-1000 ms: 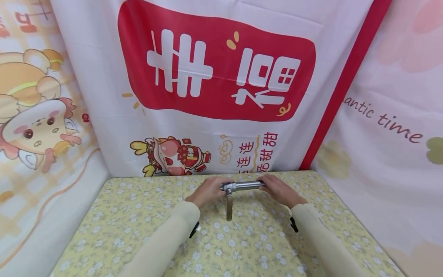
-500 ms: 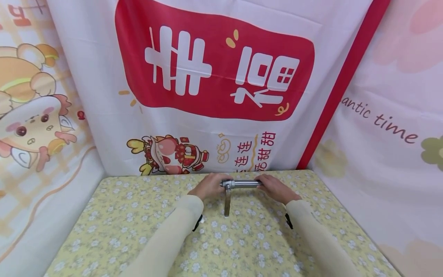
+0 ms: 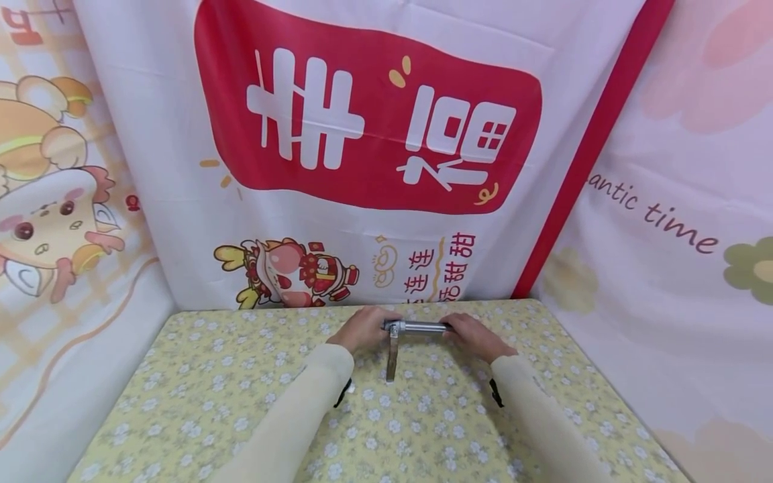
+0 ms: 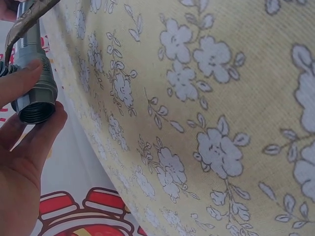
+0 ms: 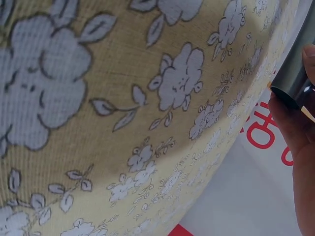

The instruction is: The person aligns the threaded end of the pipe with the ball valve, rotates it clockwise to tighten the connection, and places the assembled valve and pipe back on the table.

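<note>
A silver metal pipe [image 3: 425, 327] lies level between my two hands, with a ball valve [image 3: 395, 328] at its left end. From the valve a worn, brownish lever [image 3: 392, 362] points toward me. My left hand [image 3: 364, 329] grips the valve body; in the left wrist view its thumb and fingers [image 4: 51, 120] hold the valve around its open, threaded mouth [image 4: 37, 112]. At the far end my right hand [image 3: 477, 335] holds the pipe. The right wrist view shows the pipe's plain round end [image 5: 295, 78] between thumb and fingers.
A yellow flowered cloth covers the table [image 3: 241, 402] under my hands. Behind its far edge hangs a white curtain [image 3: 181, 201] with a red printed panel. Printed cloths also hang at the left [image 3: 36, 335] and right [image 3: 664, 335].
In the head view, both hands and the pipe sit slightly further left, mostly as the whole view shifts. My right hand is a little closer to the left one. Both grips continue.
</note>
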### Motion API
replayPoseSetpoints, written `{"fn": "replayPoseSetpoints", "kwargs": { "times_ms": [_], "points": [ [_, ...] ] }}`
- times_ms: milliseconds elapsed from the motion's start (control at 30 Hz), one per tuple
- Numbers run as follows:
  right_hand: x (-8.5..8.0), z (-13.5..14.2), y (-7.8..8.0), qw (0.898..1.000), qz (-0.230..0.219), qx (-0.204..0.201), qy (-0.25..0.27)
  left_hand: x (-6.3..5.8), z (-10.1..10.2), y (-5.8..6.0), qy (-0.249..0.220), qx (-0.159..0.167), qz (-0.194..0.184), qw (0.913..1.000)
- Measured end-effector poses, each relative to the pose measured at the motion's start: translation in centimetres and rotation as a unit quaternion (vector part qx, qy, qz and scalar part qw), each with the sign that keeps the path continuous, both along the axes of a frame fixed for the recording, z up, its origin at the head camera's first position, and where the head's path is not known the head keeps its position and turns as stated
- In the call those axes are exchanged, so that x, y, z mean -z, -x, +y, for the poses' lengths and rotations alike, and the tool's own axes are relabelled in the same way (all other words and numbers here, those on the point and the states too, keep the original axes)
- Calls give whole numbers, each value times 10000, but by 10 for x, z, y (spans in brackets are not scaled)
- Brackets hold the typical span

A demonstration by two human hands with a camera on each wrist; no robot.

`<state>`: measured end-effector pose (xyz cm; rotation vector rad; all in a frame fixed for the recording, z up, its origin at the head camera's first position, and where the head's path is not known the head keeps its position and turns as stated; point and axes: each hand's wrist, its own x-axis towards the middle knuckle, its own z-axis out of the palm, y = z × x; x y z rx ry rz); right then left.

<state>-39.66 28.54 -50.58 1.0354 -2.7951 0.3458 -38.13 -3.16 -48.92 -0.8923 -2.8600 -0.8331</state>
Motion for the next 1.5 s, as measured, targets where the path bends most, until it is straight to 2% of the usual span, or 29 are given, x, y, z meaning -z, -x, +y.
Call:
{"fn": "replayPoseSetpoints", "kwargs": {
  "times_ms": [333, 567, 800, 1067, 1333, 1500],
  "points": [
    [6, -4, 2, 9999, -91, 84, -85, 13, -4, 2, 173, -118, -96, 9997],
    [12, -6, 0, 9996, -275, 21, -100, 20, -7, -2, -64, -99, -329, 9994],
    [12, -8, -1, 9994, -321, 129, -80, 20, -10, -3, -147, -98, -200, 9996],
    [14, -8, -2, 9999, -61, -138, 4, 20, -12, -7, -226, -70, -81, 9997],
    [9, -7, -3, 9980, -487, -120, -388, 20, -10, -13, 80, -33, 193, 9998],
    [3, -9, -3, 9966, -735, -102, -357, 21, -10, -13, 115, -54, 321, 9994]
  ]
}}
